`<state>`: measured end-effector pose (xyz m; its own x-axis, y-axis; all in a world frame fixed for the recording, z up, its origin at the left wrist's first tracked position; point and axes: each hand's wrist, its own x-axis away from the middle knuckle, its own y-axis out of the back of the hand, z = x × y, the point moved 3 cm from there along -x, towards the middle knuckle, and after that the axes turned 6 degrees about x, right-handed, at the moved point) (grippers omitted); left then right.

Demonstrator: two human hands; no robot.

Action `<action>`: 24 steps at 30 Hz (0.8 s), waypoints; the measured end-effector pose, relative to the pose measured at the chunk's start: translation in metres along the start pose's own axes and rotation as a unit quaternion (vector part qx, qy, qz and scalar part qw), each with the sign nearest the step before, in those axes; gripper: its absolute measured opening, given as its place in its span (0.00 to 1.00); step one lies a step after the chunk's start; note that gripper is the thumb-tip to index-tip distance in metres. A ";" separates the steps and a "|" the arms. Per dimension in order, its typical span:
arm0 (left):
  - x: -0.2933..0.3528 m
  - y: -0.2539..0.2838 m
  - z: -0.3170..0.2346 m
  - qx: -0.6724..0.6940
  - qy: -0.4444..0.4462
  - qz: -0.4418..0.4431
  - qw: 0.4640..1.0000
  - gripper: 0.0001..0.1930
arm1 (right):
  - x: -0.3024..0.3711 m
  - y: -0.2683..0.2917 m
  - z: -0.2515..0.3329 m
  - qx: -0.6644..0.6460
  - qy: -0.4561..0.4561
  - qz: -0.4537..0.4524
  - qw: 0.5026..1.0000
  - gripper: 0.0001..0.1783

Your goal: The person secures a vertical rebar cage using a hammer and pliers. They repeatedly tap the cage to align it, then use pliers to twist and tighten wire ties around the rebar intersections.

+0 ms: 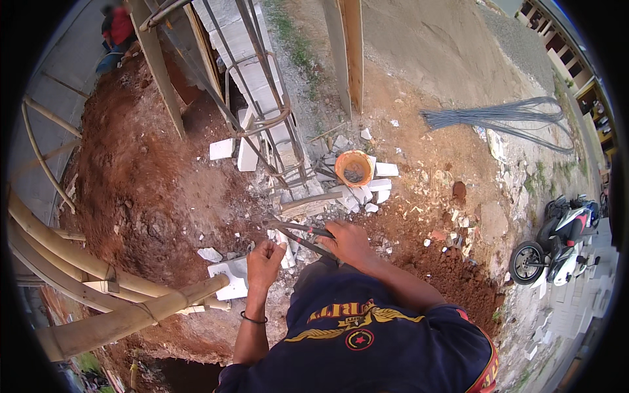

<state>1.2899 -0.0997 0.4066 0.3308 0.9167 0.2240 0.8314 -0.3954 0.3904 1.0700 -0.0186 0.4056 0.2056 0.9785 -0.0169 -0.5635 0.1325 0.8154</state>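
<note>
1. Dark metal is making up the long-handled tool (pixel 303 229), which is sitting between the two hands, just in front of the shirt (pixel 295 357).
2. The right hand (pixel 350 243) is gripping it by the handle end. The left hand (pixel 264 262) is curling its fingers near the front end; I cannot tell if they are pinching anything.
3. I am thinking slow, even squeezing is best, keeping the left fingers clear of the front end.
4. Gold letters (pixel 341 313) are running across the dark blue shirt, near a round badge (pixel 359 338) with a red star.
5. Farther out, an orange bucket (pixel 354 155) is sitting by broken white blocks (pixel 386 169), and a motorbike (pixel 563 237) is standing at the right.
</note>
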 end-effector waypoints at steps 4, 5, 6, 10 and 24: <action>0.000 0.011 0.016 0.027 -0.021 -0.026 0.999 0.17 | 0.018 0.017 -0.033 0.081 0.027 0.053 0.995 0.19; -0.001 0.013 0.020 0.087 -0.035 -0.031 0.995 0.19 | 0.021 0.020 -0.041 0.106 0.017 0.076 0.991 0.19; 0.000 0.018 0.026 0.169 -0.016 -0.084 0.982 0.19 | 0.025 0.026 -0.048 0.111 0.016 0.081 0.990 0.19; 0.007 0.029 0.047 0.429 0.054 -0.244 0.868 0.17 | 0.034 0.045 -0.067 0.102 0.018 0.094 0.990 0.18; 0.002 -0.086 0.011 0.726 0.086 0.054 0.680 0.17 | -0.010 -0.022 -0.028 -0.235 0.114 0.157 0.953 0.25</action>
<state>1.2240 -0.0635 0.3639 0.4715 0.8175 0.3308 0.4118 0.1276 -0.9023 1.0575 -0.0268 0.3715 -0.1805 0.9834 0.0169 -0.8755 -0.1684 0.4529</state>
